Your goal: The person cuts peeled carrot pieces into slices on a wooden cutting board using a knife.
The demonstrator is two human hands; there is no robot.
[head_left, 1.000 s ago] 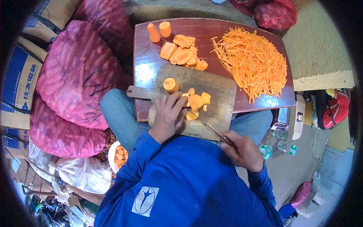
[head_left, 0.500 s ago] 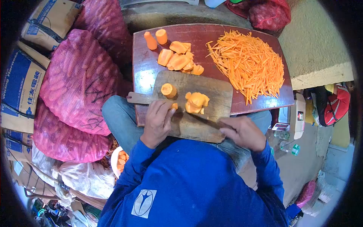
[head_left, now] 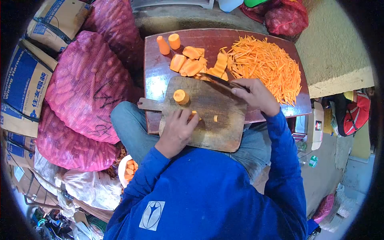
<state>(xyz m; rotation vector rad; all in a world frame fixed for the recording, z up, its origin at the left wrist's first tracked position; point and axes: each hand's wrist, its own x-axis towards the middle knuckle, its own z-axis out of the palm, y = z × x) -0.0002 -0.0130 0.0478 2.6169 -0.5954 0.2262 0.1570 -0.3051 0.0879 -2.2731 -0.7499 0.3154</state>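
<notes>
My right hand [head_left: 254, 94] is closed round the handle of a knife [head_left: 216, 80], its blade at the far edge of the wooden cutting board [head_left: 224, 134], beside carrot slices [head_left: 220, 65]. Near the board's left side, my left hand [head_left: 179, 130] has its fingers bent around a small carrot piece [head_left: 196, 115], partly hidden by the fingertips. A carrot chunk [head_left: 181, 97] stands on the board just beyond that hand. One small scrap [head_left: 215, 119] lies on the board to the right.
On the red table [head_left: 154, 88] are a heap of carrot strips [head_left: 266, 66], cut carrot pieces [head_left: 191, 62] and two upright chunks [head_left: 174, 41]. Pink mesh sacks [head_left: 86, 88] and cartons [head_left: 25, 88] stand at left. A white bowl [head_left: 122, 172] holds carrot pieces.
The knife and my right hand have moved up and away to the board's far edge. The sliced carrot from the board's middle now lies on the table beyond it, beside the strips.
</notes>
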